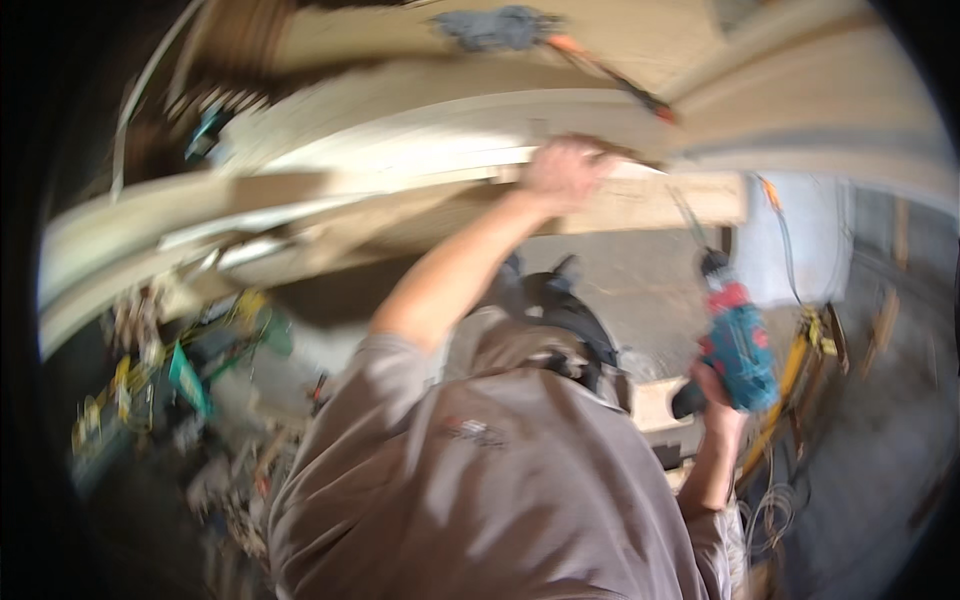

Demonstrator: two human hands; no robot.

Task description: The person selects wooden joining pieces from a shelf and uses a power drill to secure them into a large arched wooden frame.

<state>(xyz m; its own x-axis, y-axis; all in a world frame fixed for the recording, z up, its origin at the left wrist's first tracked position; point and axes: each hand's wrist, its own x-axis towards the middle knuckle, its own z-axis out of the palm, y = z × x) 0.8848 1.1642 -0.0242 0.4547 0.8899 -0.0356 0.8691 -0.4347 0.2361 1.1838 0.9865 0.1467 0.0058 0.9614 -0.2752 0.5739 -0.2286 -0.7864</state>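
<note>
The picture is blurred by motion. My left hand [565, 170] reaches up and forward and grips the edge of a long pale wooden board [640, 205] that runs across the view. My right hand [712, 392] is lower, at my right side, closed around the handle of a teal and red power drill [738, 345]. The drill's nose points up towards the board but stays well below it. My grey shirt [480, 470] fills the lower middle of the view.
More pale boards [420, 120] curve across the top, with a grey cloth-like thing [495, 27] and an orange cable [610, 75] lying on them. Green and yellow tools [190, 370] clutter the floor at left. Cables [775, 500] and a yellow tool [790, 370] lie at right.
</note>
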